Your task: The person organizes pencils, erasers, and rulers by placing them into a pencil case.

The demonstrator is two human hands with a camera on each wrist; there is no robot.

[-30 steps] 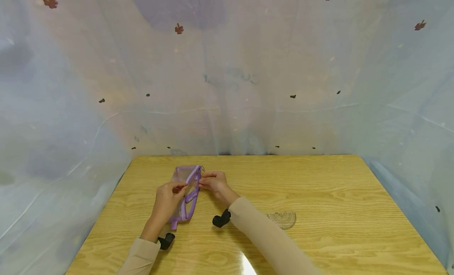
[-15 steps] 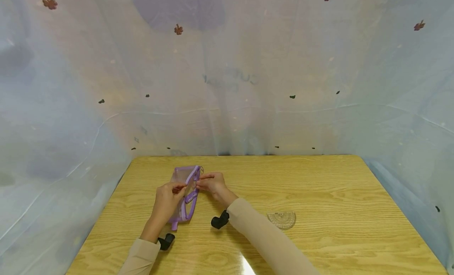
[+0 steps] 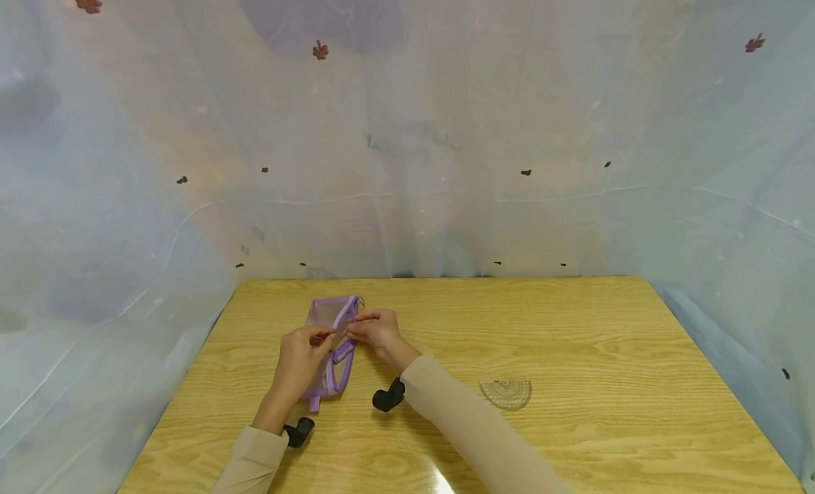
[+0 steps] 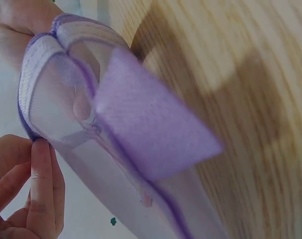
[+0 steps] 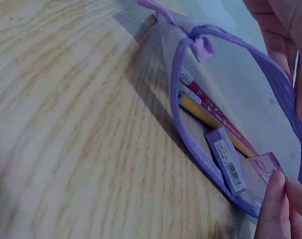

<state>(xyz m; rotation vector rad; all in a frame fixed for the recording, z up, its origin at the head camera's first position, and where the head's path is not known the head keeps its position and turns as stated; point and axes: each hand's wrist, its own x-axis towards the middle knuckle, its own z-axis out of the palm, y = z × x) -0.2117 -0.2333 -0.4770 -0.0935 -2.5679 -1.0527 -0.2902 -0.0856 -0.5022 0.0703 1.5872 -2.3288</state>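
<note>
A purple-edged mesh pencil case (image 3: 325,311) lies on the table with its zip undone and its mouth spread. My left hand (image 3: 301,356) pinches the near rim of that mouth between thumb and fingers. From the other side my right hand (image 3: 377,332) reaches in, its fingertips pinching a small clear pinkish plastic piece (image 5: 264,166) whose exact kind I cannot tell. Inside, the right wrist view shows a purple-sleeved eraser (image 5: 226,162) with a barcode, a red pencil (image 5: 217,110) and a yellow pencil (image 5: 203,113). A purple fabric tab (image 4: 151,117) sticks out at the case's end.
A clear half-round protractor (image 3: 506,393) lies on the wooden table (image 3: 611,338), right of the case and beyond my right forearm. Behind the table hangs a pale patterned curtain (image 3: 446,126). Black wrist cameras hang beneath both wrists.
My right hand has moved slightly left, its fingertips going further into the pencil case's mouth. The left hand keeps its pinch on the rim, and the protractor stays put.
</note>
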